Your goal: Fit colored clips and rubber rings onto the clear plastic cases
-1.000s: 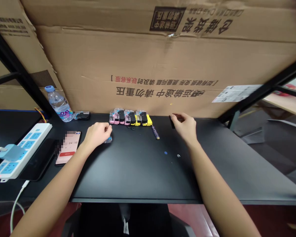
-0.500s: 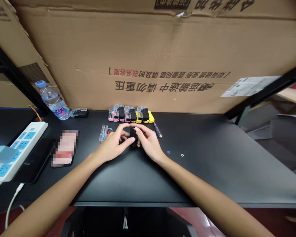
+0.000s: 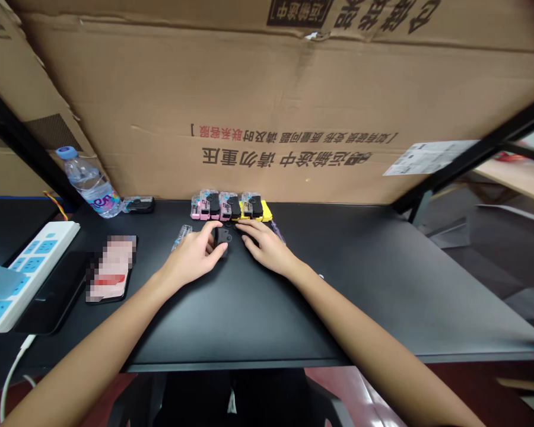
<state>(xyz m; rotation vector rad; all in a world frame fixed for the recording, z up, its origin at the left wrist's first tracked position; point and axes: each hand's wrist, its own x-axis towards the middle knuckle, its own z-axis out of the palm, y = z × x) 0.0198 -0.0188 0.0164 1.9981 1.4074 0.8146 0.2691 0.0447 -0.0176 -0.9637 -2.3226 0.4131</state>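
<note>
My left hand (image 3: 194, 254) grips a small black part (image 3: 223, 237) between thumb and fingers above the dark table. Just to its right, my right hand (image 3: 267, 249) has its fingers apart, palm down, with nothing visible in it. Behind both hands stands a row of pink and yellow cases with clear and black parts (image 3: 229, 206). A clear plastic piece (image 3: 181, 236) lies left of my left hand, partly covered by it. The end of a dark purple pen-like tool (image 3: 277, 230) shows beside my right fingers.
A water bottle (image 3: 91, 184) leans at the back left near a clear and black case (image 3: 137, 204). At the left lie a phone (image 3: 112, 268), a black device (image 3: 53, 293) and a white power strip (image 3: 31, 267). A cardboard wall (image 3: 249, 89) rises behind the table (image 3: 382, 284).
My hands have moved apart; the right one is off the black part, which stays in my left. The view has shifted slightly, and my right arm now covers the small pieces on the table.
</note>
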